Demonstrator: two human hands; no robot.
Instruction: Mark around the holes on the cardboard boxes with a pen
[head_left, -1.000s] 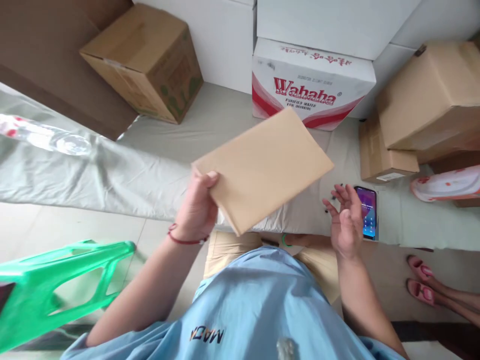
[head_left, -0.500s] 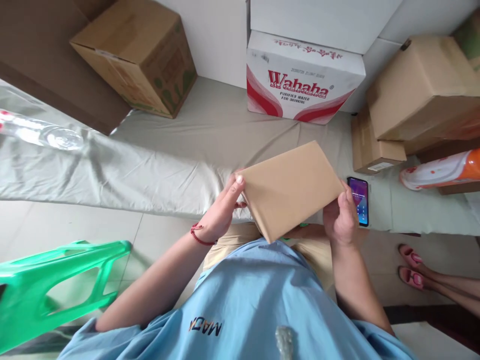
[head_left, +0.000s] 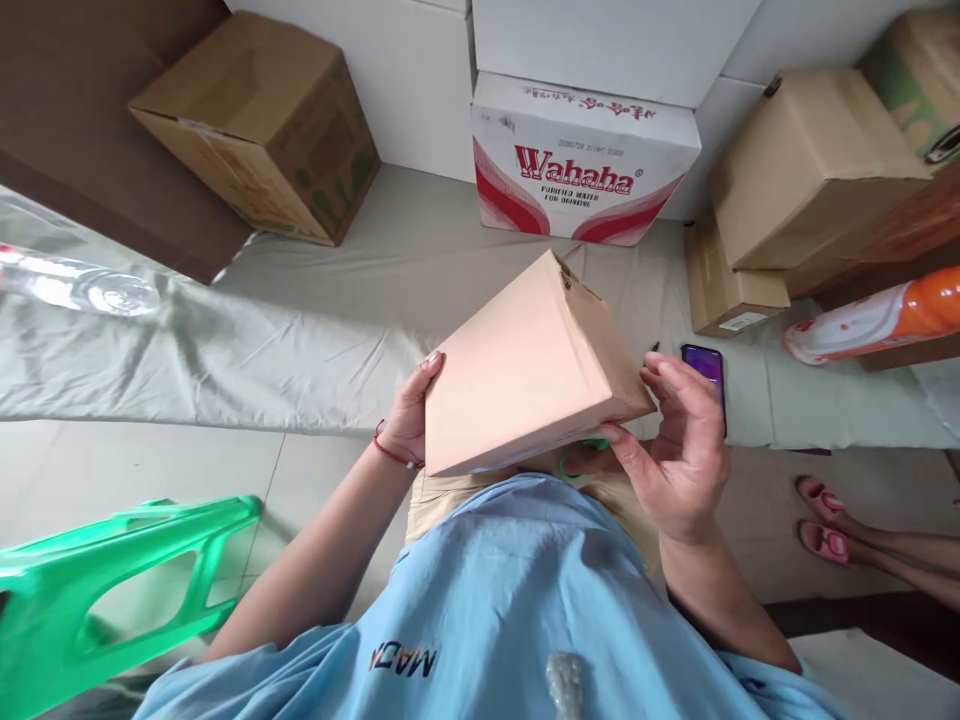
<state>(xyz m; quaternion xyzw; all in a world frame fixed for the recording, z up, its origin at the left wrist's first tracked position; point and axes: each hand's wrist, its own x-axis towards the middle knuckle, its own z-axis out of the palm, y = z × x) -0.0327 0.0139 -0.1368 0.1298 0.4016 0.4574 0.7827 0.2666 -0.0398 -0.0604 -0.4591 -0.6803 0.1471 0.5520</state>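
Observation:
A plain brown cardboard box (head_left: 510, 370) is held tilted above my lap, its narrow right end turned partly into view with a small dark slot near the top corner. My left hand (head_left: 411, 410) is closed around its left edge, thumb on the near face and the other fingers hidden behind. At the lower right corner my right hand (head_left: 679, 440) has a loose hold, thumb at the bottom edge and bent fingers by the end face. A phone (head_left: 705, 365) lies on the cloth just behind my right fingers, partly covered by them.
On the cloth-covered surface (head_left: 315, 320) stand a white and red Wahaba-style water carton (head_left: 585, 190), a brown carton (head_left: 255, 120) and stacked cartons (head_left: 810, 170). An orange-and-white bottle (head_left: 870, 325) and a clear bottle (head_left: 82, 280) lie at the sides. A green stool (head_left: 150, 570) and another person's feet in pink sandals (head_left: 821, 520) are below.
The box has turned so that its right end shows, and its top corner has shifted left. My right hand has loosened and moved down along its corner; my left hand has moved slightly left.

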